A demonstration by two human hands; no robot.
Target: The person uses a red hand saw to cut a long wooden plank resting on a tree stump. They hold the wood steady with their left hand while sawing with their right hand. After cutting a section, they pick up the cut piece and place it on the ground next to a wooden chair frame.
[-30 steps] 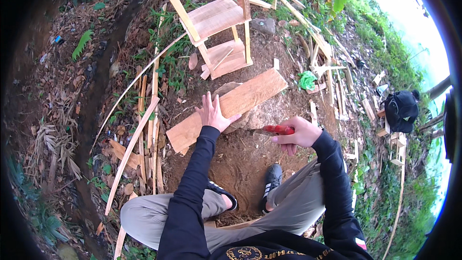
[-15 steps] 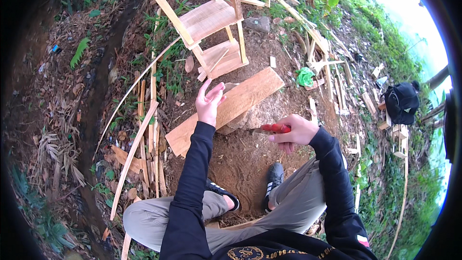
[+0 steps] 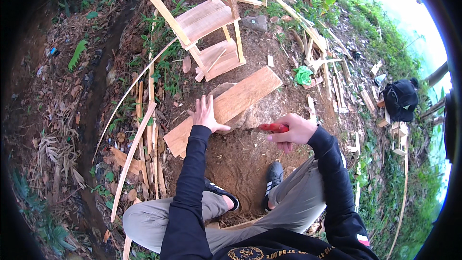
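A long, light-brown wooden board (image 3: 248, 94) lies slantwise across a stone (image 3: 245, 118) on the dirt. My left hand (image 3: 205, 115) rests on the board left of its middle, fingers spread and stretched away from me, thumb pointing right along the near edge. On the right, my right hand (image 3: 296, 131) is closed around red-handled pliers (image 3: 274, 127). Their dark metal tip points left, toward the board's near edge and the stone. My fingers hide part of the handles.
Beyond the board stands a wooden shelf-like frame (image 3: 204, 21). Long wood strips (image 3: 134, 159) lie at the left, more offcuts (image 3: 320, 62) at the right by a green plastic bag (image 3: 303, 75). A black cap (image 3: 401, 100) sits far right. My shoes (image 3: 273, 183) are below the board.
My left hand has come down from above the board onto it, its fingers spreading. The right hand and the pliers have stayed nearly in place.
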